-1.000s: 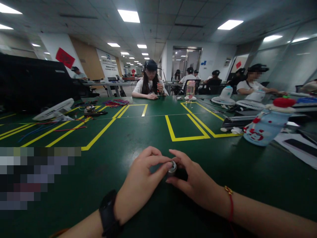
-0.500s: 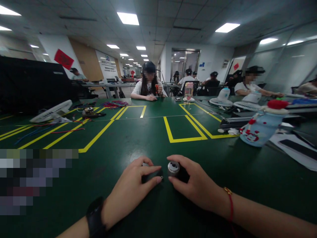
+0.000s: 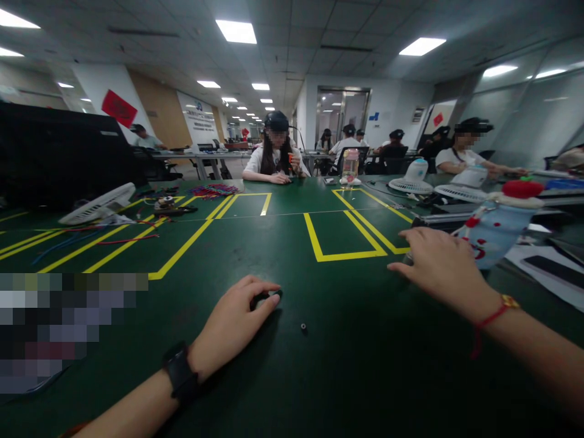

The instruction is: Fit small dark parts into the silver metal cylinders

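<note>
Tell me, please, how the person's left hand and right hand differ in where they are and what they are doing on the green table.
The left hand rests near the body, fingers curled over a small dark part; the right hand reaches out to the right, beside the pale blue bottle. The left wrist wears a black watch, the right a red string bracelet. What the right hand grips is hidden. Both are palm down over the green table.
</note>
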`<state>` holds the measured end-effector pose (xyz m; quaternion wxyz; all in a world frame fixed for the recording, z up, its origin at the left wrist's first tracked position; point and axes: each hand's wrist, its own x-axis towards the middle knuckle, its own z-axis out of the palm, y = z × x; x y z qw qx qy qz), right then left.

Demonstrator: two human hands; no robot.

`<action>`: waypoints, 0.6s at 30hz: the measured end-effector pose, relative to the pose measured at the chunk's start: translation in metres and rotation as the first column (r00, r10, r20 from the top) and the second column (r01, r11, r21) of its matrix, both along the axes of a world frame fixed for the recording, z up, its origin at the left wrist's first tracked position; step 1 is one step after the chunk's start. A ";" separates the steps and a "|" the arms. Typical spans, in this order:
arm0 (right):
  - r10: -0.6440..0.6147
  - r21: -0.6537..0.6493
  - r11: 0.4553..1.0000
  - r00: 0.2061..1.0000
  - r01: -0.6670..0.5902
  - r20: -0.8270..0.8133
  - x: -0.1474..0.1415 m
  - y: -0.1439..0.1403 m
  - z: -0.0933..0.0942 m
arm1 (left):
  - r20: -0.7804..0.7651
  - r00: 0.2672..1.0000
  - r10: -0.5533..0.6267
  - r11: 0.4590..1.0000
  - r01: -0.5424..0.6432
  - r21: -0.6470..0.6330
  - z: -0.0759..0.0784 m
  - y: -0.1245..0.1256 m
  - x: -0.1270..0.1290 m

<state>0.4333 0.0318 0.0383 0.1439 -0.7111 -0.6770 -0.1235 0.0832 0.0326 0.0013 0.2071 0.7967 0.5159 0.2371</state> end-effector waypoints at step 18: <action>-0.058 -0.077 0.994 0.981 0.074 0.186 0.002 -0.006 0.026 | -0.004 1.000 -0.009 1.000 0.009 0.005 0.000 -0.001 -0.001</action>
